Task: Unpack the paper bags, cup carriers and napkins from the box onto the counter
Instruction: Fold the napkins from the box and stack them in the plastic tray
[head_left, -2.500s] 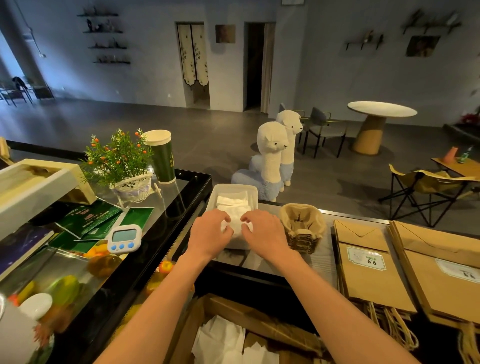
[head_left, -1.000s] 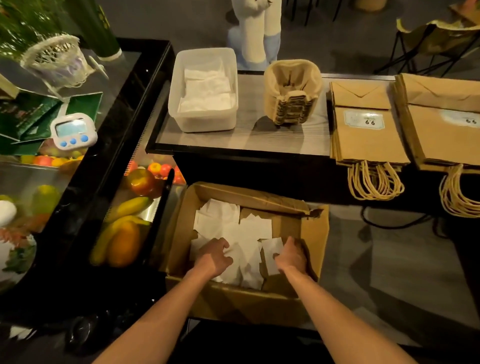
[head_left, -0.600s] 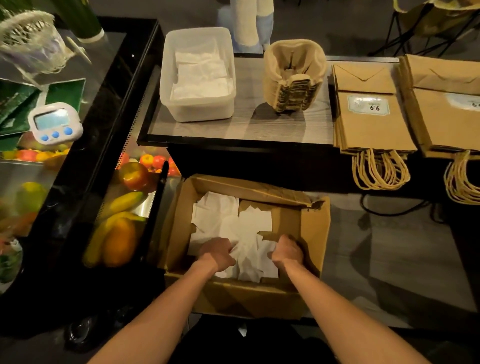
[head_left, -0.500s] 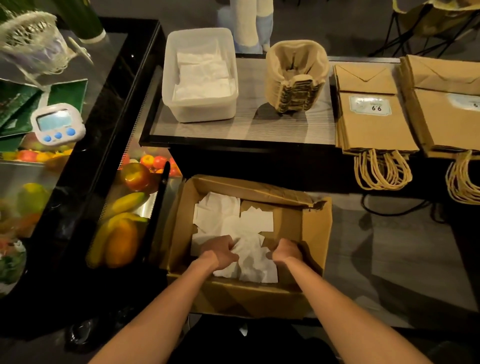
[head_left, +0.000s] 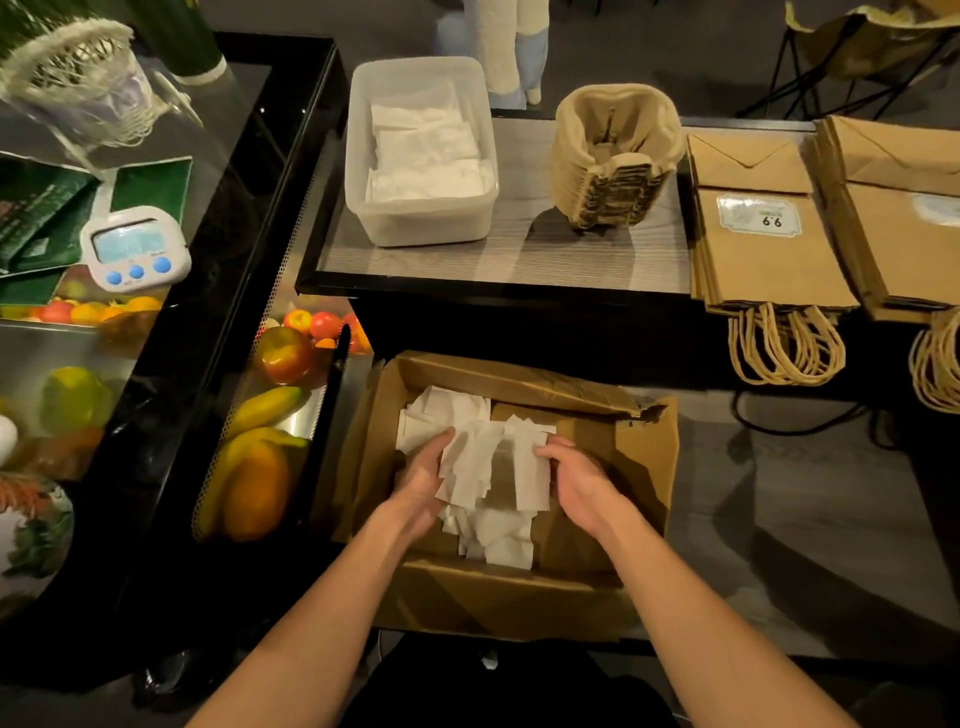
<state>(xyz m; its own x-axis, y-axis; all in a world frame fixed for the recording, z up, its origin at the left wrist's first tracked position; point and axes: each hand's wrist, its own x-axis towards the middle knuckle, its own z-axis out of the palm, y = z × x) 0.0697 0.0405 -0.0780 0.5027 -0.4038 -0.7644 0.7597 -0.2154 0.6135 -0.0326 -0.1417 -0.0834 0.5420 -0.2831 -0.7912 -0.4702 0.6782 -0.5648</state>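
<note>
— What's happening down at the box?

— Both hands are inside the cardboard box (head_left: 641, 452), which sits low, below the edge of the counter (head_left: 519, 260). The left hand (head_left: 423, 480) and right hand (head_left: 576, 475) squeeze a bunch of napkins (head_left: 493, 462) between them, fingers curled round its two sides. They hold it just above the loose napkins (head_left: 447, 410) lying on the bottom.

— Will it hold together?

— Only, I'd say, if the squeeze is even from both sides and the lift goes straight up. The sheets are fanned and ragged, and an outer one could slip. I can't quite tell whether the thumbs clamp on top, because the paper hides them.

— And where should it go?

— Into the clear plastic tub (head_left: 421, 226) on the counter, I'd think. It holds stacked napkins (head_left: 426, 150), with room above them. Just beside it stands a nest of cup carriers (head_left: 613, 156). Then come the paper bags (head_left: 763, 254), lying flat with their handles hanging over the edge.
</note>
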